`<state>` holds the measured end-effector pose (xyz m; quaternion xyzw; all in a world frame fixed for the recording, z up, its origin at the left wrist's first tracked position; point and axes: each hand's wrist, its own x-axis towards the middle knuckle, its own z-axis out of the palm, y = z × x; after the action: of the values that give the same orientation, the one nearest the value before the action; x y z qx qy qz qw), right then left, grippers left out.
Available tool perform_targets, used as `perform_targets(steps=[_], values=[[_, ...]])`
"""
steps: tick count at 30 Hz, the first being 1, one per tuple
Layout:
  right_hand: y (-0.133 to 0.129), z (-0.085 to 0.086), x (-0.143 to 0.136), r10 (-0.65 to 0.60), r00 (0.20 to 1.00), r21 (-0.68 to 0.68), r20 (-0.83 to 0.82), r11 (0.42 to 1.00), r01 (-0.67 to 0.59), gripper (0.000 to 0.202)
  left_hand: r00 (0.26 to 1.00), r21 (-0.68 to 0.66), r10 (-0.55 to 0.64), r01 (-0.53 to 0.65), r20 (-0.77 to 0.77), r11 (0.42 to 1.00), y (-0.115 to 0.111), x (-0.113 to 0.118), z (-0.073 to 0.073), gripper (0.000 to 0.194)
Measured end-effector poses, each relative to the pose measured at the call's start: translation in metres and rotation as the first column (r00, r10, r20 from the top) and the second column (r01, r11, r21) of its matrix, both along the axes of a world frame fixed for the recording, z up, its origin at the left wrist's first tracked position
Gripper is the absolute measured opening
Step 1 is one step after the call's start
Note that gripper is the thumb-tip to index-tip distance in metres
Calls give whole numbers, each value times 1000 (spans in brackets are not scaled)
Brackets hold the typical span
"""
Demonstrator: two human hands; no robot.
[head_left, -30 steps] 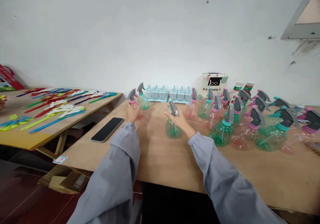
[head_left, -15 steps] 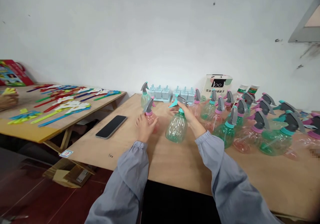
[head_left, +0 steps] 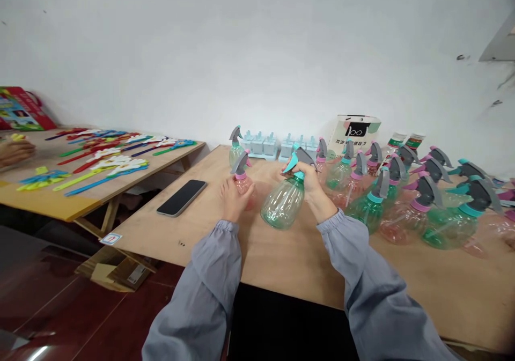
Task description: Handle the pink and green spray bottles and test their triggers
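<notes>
My right hand (head_left: pixel 313 185) is closed round the neck of a clear green spray bottle (head_left: pixel 282 203) with a teal and grey trigger head. That bottle leans, its base toward the left, close above the tabletop or touching it; I cannot tell which. My left hand (head_left: pixel 233 199) is wrapped round the body of a pink spray bottle (head_left: pixel 250 186), which stands upright with a grey head and pink collar. Behind it is another green spray bottle (head_left: pixel 236 154). To the right of my right hand several pink and green spray bottles (head_left: pixel 406 224) stand in rows.
A phone (head_left: pixel 182 197) lies on the wooden table (head_left: pixel 281 264) at left. Pale blue ice-pop moulds (head_left: pixel 259 145) and a printed paper bag (head_left: pixel 354 135) stand along the wall. On the left table are colourful plastic strips (head_left: pixel 100 157) and another person's hand (head_left: pixel 16 150).
My right hand has closed round the green bottle's neck and tipped it, its base swinging left. My left hand stays on the pink bottle. The view has shifted slightly.
</notes>
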<state>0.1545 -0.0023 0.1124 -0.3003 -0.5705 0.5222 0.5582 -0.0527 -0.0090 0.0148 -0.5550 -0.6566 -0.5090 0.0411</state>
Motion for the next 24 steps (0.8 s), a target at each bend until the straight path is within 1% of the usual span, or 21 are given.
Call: perform_targets(steps=[4, 6, 9, 12, 14, 18, 20, 23, 24], values=[[-1, -2, -4, 17, 1000, 24, -17, 1000, -17, 21, 1000, 1, -11, 11, 4, 1000, 1, -1, -1, 53], [-1, -3, -6, 33, 999, 10, -33, 999, -32, 20, 1000, 7, -19, 19, 3, 1000, 2, -2, -2, 53], [1, -7, -5, 2, 996, -59, -93, 998, -8, 15, 1000, 33, -24, 23, 9, 999, 4, -3, -3, 51], [3, -10, -2, -21, 994, -127, -110, 992, 7, 10, 1000, 50, -16, 16, 13, 999, 5, -3, -3, 49], [2, -10, -1, 10, 995, -128, -98, 992, -22, 8, 1000, 62, -14, 13, 14, 998, 5, -2, -3, 50], [1, -10, -2, 128, 989, -107, -69, 985, -135, 6, 1000, 75, -20, 18, 16, 997, 5, -3, -3, 51], [2, -12, -4, 98, 993, -107, -72, 989, -106, 5, 1000, 69, -26, 24, 16, 997, 5, -3, -3, 53], [4, -14, -6, -21, 995, -105, -99, 994, 11, 8, 999, 67, -28, 26, 28, 997, 5, -3, -3, 53], [4, -14, -7, -41, 993, -106, -107, 994, 29, 8, 999, 69, -29, 27, 32, 997, 5, -3, -3, 52]])
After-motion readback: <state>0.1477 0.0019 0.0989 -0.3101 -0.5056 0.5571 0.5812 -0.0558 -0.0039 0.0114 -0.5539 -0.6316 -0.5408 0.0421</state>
